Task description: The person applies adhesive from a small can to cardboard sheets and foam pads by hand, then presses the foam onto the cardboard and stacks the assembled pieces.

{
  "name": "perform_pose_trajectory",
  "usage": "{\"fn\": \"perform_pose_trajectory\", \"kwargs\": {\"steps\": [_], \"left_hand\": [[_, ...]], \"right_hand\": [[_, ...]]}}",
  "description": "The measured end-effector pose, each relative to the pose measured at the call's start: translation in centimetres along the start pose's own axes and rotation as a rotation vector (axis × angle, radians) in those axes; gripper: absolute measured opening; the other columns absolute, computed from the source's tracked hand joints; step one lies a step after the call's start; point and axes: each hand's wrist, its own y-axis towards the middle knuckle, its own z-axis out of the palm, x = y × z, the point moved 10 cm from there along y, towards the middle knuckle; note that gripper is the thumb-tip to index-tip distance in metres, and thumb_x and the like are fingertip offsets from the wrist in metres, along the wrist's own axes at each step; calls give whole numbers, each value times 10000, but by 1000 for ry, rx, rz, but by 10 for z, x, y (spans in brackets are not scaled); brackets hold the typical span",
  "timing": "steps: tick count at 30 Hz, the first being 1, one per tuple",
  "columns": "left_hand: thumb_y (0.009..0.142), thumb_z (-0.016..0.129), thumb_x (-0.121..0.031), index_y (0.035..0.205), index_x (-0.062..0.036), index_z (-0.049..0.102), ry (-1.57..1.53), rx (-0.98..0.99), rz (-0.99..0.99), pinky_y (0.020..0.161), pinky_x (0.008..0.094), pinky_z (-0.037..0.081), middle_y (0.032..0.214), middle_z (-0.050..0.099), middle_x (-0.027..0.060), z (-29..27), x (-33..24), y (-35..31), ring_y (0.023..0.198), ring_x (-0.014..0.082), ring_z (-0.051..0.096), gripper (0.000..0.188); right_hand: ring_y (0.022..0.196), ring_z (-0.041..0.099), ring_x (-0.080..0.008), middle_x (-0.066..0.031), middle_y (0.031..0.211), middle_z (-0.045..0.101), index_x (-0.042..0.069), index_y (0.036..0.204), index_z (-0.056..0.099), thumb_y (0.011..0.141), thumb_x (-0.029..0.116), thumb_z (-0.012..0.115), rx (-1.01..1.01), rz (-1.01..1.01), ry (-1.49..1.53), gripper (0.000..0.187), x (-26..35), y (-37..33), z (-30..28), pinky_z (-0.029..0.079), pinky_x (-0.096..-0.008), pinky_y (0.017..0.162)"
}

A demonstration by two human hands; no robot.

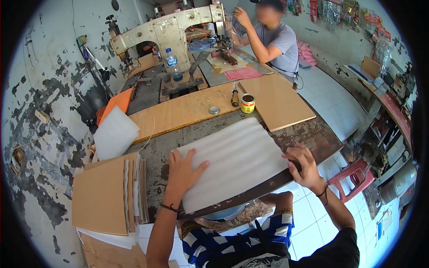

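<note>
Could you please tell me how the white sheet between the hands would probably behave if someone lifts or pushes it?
The white sheet would probably sag, since soft ripples run across it. It seems light for its size, looking thin and foam-like. A sideways push might buckle it, as the left hand rests on one side.

- From the wearer's head, the wide fisheye view faces forward and steeply downward.
- Quite near, just off centre toward six o'clock, lies the rectangular white foam sheet [232,165].
- Farther off, at eleven o'clock, stands the cream-coloured, arched metal machine [170,33].
</note>
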Motion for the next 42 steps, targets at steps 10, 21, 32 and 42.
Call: {"fn": "perform_pose_trajectory", "kwargs": {"steps": [10, 21, 32, 42], "left_hand": [[936, 557, -608, 1459, -50, 477, 35, -34, 127, 1208, 566, 170, 1586, 283, 301, 20, 12, 5, 1478, 492, 230, 769], [972, 518, -549, 1542, -138, 393, 87, 0, 121, 1205, 565, 175, 1601, 258, 285, 21, 5, 1, 1472, 488, 246, 714], [977, 527, -502, 1552, -207, 388, 156, 63, 108, 1209, 551, 171, 1618, 222, 281, 18, 0, 12, 1477, 496, 230, 662], [960, 548, -536, 1524, -202, 442, 146, 46, 109, 1198, 563, 189, 1599, 274, 278, 18, 2, 5, 1464, 482, 268, 665]], "right_hand": [[1366, 460, -366, -240, 1445, 482, 46, 1533, 288, 1024, 416, 505, 423, -368, 201, 666, 94, 106, 134, 293, -599, 1153], [1487, 302, -346, -232, 1565, 352, 13, 1581, 150, 1044, 562, 349, 571, -427, 220, 793, 99, 96, 188, 175, -549, 1225], [1402, 424, -397, -310, 1437, 470, -30, 1550, 201, 1050, 517, 397, 477, -322, 357, 767, 91, 109, 179, 254, -540, 1187], [1331, 485, -445, -331, 1349, 539, -44, 1522, 253, 1052, 511, 396, 381, -305, 398, 741, 90, 107, 179, 292, -556, 1155]]}}
